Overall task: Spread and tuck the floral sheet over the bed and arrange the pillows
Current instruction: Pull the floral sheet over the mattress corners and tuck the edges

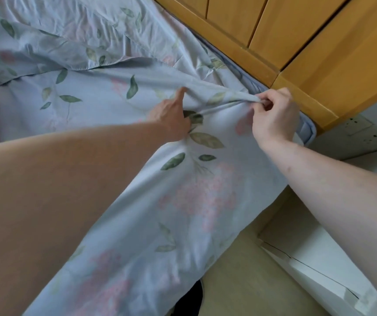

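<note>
Two hands work at the far corner of the bed. The right hand pinches a gathered fold of the floral sheet beside the exposed mattress edge. The left hand presses on the sheet, forefinger straight. The sheet drapes across the bed and hangs toward the floor, next to a wooden cabinet.

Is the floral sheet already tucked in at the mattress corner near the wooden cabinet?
Not yet. The right hand pinches the floral sheet bunched above the mattress corner, whose piped edge is uncovered.
</note>
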